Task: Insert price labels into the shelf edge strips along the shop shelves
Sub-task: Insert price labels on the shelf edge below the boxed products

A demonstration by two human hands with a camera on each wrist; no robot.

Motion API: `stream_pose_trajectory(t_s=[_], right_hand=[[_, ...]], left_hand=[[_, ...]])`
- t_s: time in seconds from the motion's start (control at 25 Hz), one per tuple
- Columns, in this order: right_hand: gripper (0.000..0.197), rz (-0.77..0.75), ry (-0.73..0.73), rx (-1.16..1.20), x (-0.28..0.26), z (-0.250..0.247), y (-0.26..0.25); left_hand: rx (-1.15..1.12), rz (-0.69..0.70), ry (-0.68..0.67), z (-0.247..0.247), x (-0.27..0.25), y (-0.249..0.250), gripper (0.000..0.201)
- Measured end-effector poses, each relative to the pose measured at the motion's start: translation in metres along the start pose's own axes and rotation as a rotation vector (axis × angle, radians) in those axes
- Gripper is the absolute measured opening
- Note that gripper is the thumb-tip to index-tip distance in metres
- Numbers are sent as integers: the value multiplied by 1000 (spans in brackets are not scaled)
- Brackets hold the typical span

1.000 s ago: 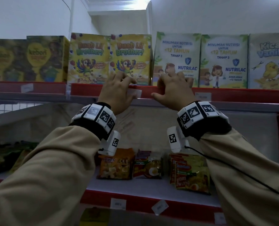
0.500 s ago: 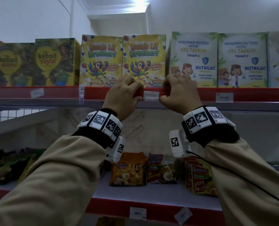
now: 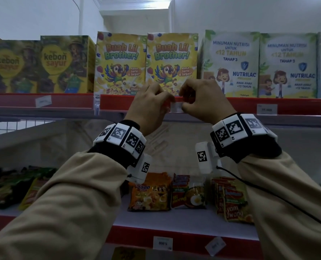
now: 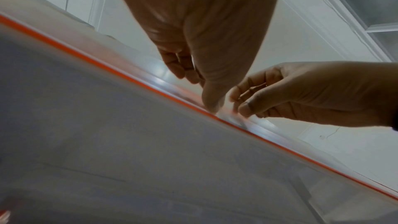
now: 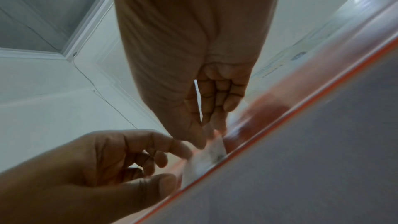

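A small white price label (image 3: 176, 107) sits in the red edge strip (image 3: 118, 103) of the upper shelf, below the parrot cereal boxes. My left hand (image 3: 167, 104) pinches the label's left end with thumb and curled fingers. From the other side my right hand (image 3: 183, 105) pinches its right end. In the left wrist view the left thumb (image 4: 212, 104) presses on the strip beside the label (image 4: 233, 119). The right wrist view shows the label (image 5: 206, 161) blurred, between the right hand (image 5: 203, 142) and the left hand (image 5: 174, 166). The hands hide the label's ends.
Cereal boxes (image 3: 171, 62) and milk boxes (image 3: 231, 62) stand right behind the strip. Other labels (image 3: 266, 109) (image 3: 43, 100) sit in the same strip. Noodle packets (image 3: 150, 192) lie on the lower shelf, whose strip holds one straight label (image 3: 162, 243) and one crooked label (image 3: 215, 245).
The label has come out from under my left thumb. Both hands have closed in on it from either side. The view has moved in on the shelf and shifted left.
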State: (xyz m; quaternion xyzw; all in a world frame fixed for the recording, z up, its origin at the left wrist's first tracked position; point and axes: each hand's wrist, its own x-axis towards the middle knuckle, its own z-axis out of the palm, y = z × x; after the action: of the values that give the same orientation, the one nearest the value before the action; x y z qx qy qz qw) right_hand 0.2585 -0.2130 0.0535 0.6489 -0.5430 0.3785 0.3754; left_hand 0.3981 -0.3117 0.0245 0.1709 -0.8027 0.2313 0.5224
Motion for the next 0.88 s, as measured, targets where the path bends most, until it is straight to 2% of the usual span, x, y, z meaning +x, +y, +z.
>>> stream_pose_trajectory(t_s=[0.16, 0.4, 0.52, 0.68, 0.76, 0.88], right_hand=[[24, 10, -88, -90, 4, 0, -5], [21, 23, -131, -175, 8, 4, -7], [16, 36, -156, -138, 11, 2, -8], [8, 71, -220, -66, 17, -5, -5], [5, 100, -172, 11, 17, -8, 0], [7, 176, 47, 214, 12, -10, 4]], left_hand=[[-12, -6, 36, 3, -1, 0, 23], [-47, -36, 22, 0, -2, 0, 35], [-37, -57, -27, 0, 2, -1, 31], [-147, -82, 35, 1, -1, 0, 36], [-226, -100, 50, 0, 0, -2, 38], [-231, -92, 66, 1, 2, -3, 24]])
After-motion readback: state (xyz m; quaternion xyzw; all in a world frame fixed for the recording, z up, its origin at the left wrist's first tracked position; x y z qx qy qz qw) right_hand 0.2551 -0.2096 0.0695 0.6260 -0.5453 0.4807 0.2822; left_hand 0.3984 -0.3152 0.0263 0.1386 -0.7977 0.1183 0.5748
